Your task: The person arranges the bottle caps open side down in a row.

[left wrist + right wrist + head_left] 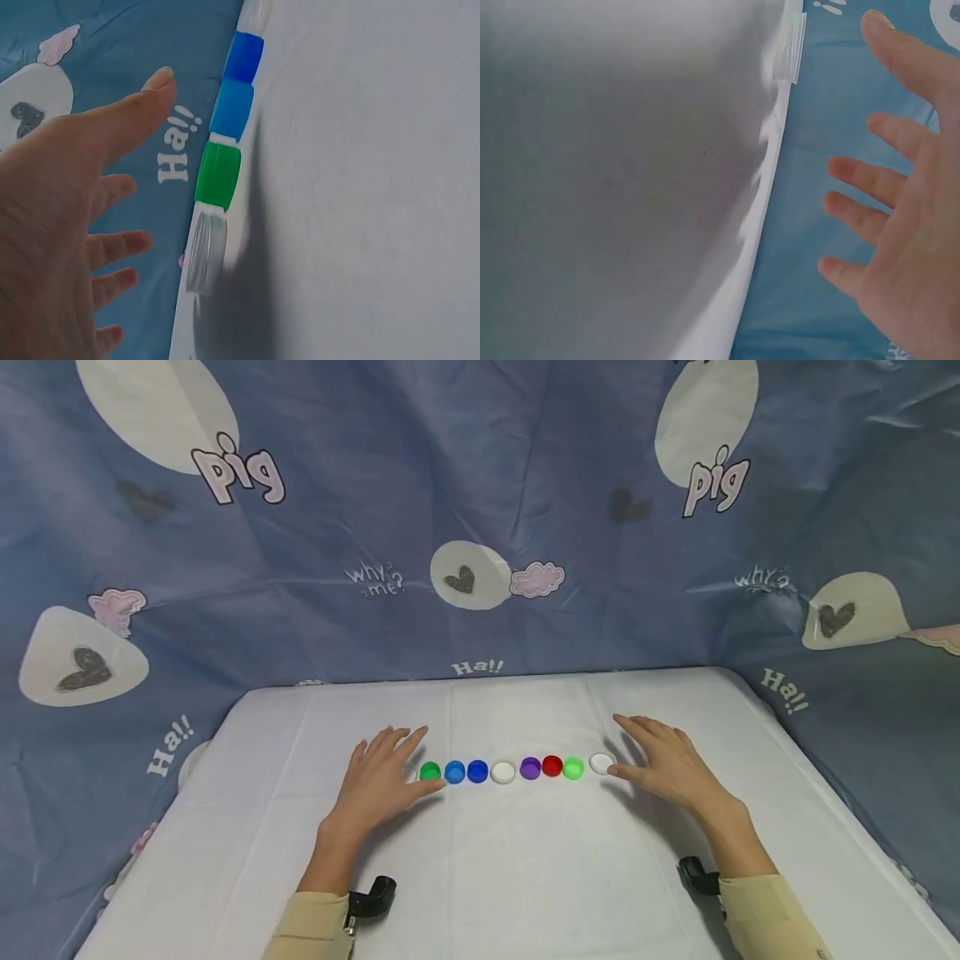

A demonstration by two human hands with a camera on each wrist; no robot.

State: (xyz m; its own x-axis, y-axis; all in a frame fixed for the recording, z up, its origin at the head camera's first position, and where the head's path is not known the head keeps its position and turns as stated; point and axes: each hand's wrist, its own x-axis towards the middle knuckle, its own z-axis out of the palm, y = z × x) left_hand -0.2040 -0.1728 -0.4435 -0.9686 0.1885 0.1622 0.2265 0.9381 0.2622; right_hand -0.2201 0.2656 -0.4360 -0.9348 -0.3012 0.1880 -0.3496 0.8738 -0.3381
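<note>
A row of small round caps runs across the white table. From left come a clear cap (206, 253), a green cap (430, 771), a light blue cap (454, 772), a dark blue cap (477, 771), a white cap (502, 772), a purple cap (530, 767), a red cap (552, 766), a light green cap (573, 767) and another clear cap (602, 763). My left hand (378, 781), fingers spread and holding nothing, hovers at the left end, mostly hiding the clear cap in the head view. At the right end my right hand (667, 764) is likewise spread, thumb tip near the clear cap.
The white cloth-covered table (517, 877) lies under both hands. Behind and around it hangs a blue printed curtain (360, 635). Black wrist mounts, the left mount (372, 897) and the right mount (699, 877), jut inward from the beige sleeves.
</note>
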